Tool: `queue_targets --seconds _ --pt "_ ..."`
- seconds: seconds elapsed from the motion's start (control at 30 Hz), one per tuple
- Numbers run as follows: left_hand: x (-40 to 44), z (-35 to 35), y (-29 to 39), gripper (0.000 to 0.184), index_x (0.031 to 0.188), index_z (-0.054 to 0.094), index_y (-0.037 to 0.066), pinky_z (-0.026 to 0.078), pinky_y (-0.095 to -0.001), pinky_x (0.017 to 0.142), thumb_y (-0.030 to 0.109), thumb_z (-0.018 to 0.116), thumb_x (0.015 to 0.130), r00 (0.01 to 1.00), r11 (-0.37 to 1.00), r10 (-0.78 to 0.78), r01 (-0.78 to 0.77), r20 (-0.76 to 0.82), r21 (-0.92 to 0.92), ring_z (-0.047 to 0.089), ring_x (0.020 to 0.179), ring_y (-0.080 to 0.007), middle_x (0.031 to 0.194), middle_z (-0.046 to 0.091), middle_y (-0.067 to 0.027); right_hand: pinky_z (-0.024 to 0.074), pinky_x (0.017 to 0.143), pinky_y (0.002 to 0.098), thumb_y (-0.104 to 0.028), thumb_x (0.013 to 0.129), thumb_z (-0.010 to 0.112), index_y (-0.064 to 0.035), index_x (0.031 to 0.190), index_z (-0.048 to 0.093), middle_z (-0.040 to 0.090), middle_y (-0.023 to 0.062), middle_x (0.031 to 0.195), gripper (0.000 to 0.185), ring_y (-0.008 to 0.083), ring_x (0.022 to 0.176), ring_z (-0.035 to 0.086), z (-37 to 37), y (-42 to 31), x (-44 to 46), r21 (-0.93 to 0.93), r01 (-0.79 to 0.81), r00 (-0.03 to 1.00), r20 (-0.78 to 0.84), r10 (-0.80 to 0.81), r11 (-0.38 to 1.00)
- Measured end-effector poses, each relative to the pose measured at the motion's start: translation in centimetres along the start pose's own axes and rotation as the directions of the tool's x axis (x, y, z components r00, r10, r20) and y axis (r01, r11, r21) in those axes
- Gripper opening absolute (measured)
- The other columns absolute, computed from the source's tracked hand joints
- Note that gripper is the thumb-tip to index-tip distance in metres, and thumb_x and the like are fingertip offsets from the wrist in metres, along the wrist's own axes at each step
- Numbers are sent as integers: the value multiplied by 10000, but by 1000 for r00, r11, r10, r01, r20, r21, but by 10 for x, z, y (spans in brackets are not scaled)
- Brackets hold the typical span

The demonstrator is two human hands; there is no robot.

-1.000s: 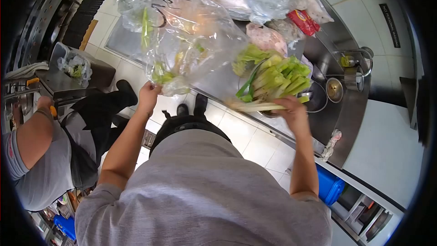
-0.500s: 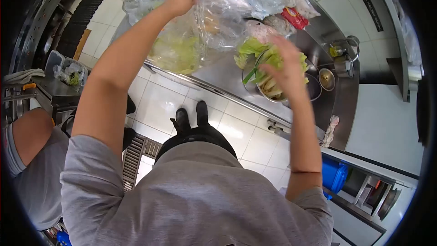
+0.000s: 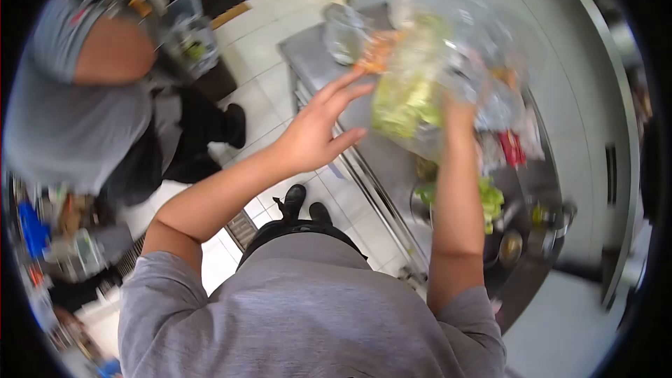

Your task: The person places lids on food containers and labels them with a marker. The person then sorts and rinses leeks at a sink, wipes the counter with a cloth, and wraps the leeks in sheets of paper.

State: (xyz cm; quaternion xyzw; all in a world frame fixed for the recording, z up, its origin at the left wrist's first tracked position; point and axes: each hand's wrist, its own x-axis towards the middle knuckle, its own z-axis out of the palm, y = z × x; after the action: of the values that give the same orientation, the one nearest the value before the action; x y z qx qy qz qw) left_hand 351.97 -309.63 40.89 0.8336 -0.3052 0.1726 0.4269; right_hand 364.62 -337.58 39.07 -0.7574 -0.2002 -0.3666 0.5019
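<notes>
Now left hand spread near bag, counter edge.

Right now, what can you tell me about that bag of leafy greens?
The bag of greens looks like thin, clear, crinkled plastic, with pale green leaves showing through. It is blurred and over the steel counter; whether it rests there is unclear. The right hand is at its right side, grip unclear. The left hand, fingers spread, is apart from it.

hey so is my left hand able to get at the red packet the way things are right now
Probably not directly: the lettuce bag and your right arm lie between your left hand and the red packet.
</notes>
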Motion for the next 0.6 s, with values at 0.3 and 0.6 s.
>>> queue_targets --seconds 0.3,0.6 --pt "-298 -67 35 452 1195 546 51 374 -395 1043 173 673 779 414 423 -863 905 -290 35 448 1229 -365 1323 460 -207 434 916 349 -106 913 520 -3 1193 561 569 145 1212 300 220 1094 537 68 -107 -113 639 -439 868 482 115 632" --pt "-530 -64 125 435 1151 578 67 396 -415 1018 189 706 755 15 43 -886 998 -463 -50 473 1188 -382 1270 488 -221 445 869 334 -94 714 719 3 1040 578 610 111 973 368 214 924 574 259 -172 -382 128 -371 579 806 122 920"
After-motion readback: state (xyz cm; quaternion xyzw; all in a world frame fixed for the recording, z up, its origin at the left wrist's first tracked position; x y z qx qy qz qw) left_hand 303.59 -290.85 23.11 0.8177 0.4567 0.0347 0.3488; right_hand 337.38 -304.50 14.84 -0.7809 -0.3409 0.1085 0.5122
